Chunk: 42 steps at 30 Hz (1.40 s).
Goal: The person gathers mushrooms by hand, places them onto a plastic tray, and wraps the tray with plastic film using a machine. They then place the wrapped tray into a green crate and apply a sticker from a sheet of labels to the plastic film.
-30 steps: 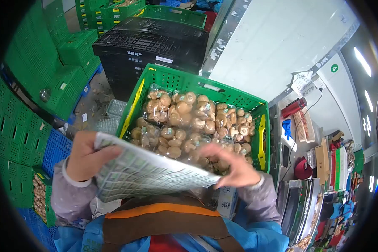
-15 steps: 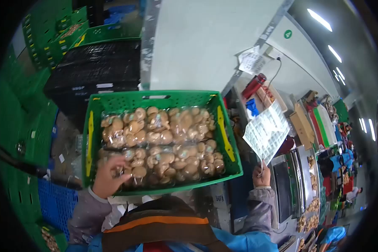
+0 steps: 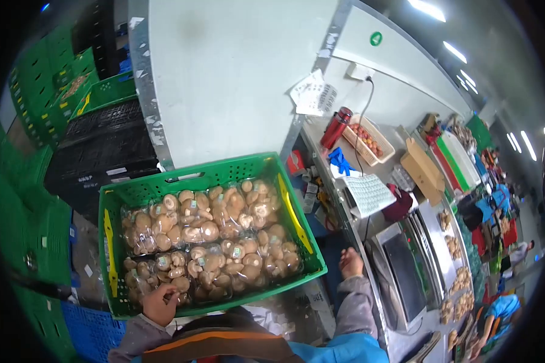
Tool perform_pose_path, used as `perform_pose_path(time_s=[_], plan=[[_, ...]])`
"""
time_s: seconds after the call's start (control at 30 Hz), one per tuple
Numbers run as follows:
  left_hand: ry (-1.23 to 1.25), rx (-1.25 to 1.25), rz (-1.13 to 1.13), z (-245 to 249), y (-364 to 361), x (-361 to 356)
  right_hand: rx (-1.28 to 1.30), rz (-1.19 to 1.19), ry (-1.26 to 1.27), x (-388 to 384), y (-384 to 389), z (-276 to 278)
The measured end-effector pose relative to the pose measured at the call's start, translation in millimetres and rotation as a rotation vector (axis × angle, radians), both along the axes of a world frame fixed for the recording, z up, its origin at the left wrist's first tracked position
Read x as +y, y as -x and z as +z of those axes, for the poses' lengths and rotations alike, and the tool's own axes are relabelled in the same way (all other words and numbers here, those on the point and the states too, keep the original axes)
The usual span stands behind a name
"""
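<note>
Clear-wrapped packs of brown mushrooms lie in two rows in a green crate with yellow side strips. Several packs bear small labels. My left hand hovers over the crate's near left corner, thumb and fingertips pinched together at a pack there; whatever may be between them is too small to make out. Right of the crate, by the metal table's edge, my right hand holds nothing, its fingers loosely bent and apart. Beyond it a sheet of labels lies on the table.
The metal table carries a scale-like machine, a red thermos, a white basket and a cardboard box. Stacked green crates and a black-wrapped stack stand left. A person in blue works at far right.
My right hand has let go of the label sheet, now on the table. My left hand's spread fingers have closed together near the packs. The view has turned toward the right.
</note>
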<state>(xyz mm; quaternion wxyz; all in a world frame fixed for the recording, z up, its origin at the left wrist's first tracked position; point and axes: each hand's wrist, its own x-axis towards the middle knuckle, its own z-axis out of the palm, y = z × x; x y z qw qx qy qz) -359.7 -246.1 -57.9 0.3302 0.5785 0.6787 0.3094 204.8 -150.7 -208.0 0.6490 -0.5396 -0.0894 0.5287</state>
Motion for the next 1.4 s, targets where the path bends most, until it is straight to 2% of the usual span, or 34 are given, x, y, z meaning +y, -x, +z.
perform_pose_path(time_s=[0.07, 0.13, 0.2, 0.27, 0.3, 0.33, 0.37, 0.4, 0.47, 0.5, 0.53, 0.63, 0.67, 0.73, 0.77, 0.83, 0.87, 0.93, 1.0, 1.07, 1.13, 1.23, 1.3, 1.33, 1.37, 1.4], plan=[[-0.107, 0.073, -0.056, -17.7, 7.8, -0.3, -0.061, 0.002, 0.107, -67.2, 29.9, -36.2], [-0.065, -0.045, -0.069, -33.2, 16.3, -0.6, -0.094, -0.074, 0.367, -144.9, 75.4, -36.1], [-0.117, -0.156, -0.118, -46.5, 25.6, 0.8, -0.098, 0.019, 0.539, -231.5, 107.9, -38.6], [-0.09, -0.328, -0.085, -65.6, 33.4, 1.8, -0.239, 0.177, 0.829, -309.4, 127.9, -34.2], [-0.011, -0.241, -0.18, -53.6, 36.4, 3.8, -0.252, 0.289, 0.841, -341.8, 129.5, -28.8], [0.05, -0.142, -0.265, -44.4, 38.8, 9.6, -0.222, 0.273, 0.845, -361.3, 131.2, -8.0], [-0.174, -0.004, -0.35, -62.4, 44.9, 11.8, -0.25, 0.224, 0.813, -386.2, 122.7, -12.7], [-0.178, -0.013, -0.4, -52.3, 27.3, 13.0, -0.28, 0.187, 0.773, -406.0, 115.8, -22.1], [0.082, -0.31, -0.351, -12.7, -22.2, 6.2, -0.279, 0.031, 0.764, -418.4, 104.6, 5.7], [0.118, -0.397, -0.468, -8.2, -43.4, 7.2, -0.267, -0.041, 0.714, -418.2, 103.6, 32.9], [0.072, -0.494, -0.54, -4.8, -71.4, 4.1, -0.256, -0.099, 0.671, -427.8, 96.0, 33.3], [0.269, -0.35, -0.724, 4.7, -146.0, -0.6, -0.229, -0.149, 0.615, -452.4, 75.2, 65.3], [0.358, -0.458, -0.778, -5.4, -166.6, -6.4, -0.256, -0.184, 0.568, -465.3, 63.8, 67.4], [0.426, -0.591, -0.906, -7.6, -227.5, -25.4, -0.303, -0.254, 0.511, -485.0, 35.2, 87.2], [0.418, -0.587, -0.913, -6.0, -259.6, -34.1, -0.36, -0.28, 0.482, -498.6, 12.6, 95.8], [0.54, -0.541, -1.139, 1.5, -332.6, -53.3, -0.467, -0.352, 0.426, -526.1, -45.0, 118.6], [0.525, -0.553, -1.146, 7.4, -373.3, -66.9, -0.519, -0.39, 0.404, -541.3, -80.6, 131.4], [0.484, -0.484, -1.484, 27.3, -463.7, -96.4, -0.532, -0.48, 0.329, -571.6, -161.2, 153.0], [0.585, -0.451, -1.637, 47.1, -553.1, -127.4, -0.542, -0.551, 0.406, -594.4, -241.2, 173.1], [0.427, -0.358, -1.807, 63.5, -642.5, -156.4, -0.53, -0.519, 0.384, -614.9, -318.5, 185.1], [0.353, -0.275, -1.874, 70.3, -728.0, -182.2, -0.491, -0.505, 0.356, -628.9, -387.5, 188.3], [0.407, -0.212, -1.832, 59.3, -840.7, -209.4, -0.496, -0.453, 0.475, -632.8, -470.3, 169.9], [0.411, -0.083, -1.804, 41.1, -908.8, -222.5, -0.469, -0.424, 0.505, -631.9, -518.2, 138.3], [0.401, -0.093, -1.829, 15.1, -942.7, -224.8, -0.386, -0.484, 0.463, -632.8, -544.4, 113.8], [0.179, -0.037, -1.834, -20.2, -977.8, -222.8, -1.125, 0.158, 0.51, -650.8, -597.3, 45.9], [-0.047, 0.0, -1.83, -43.8, -1009.7, -225.7, -1.999, 0.432, 0.4, -668.4, -649.6, -19.9]])
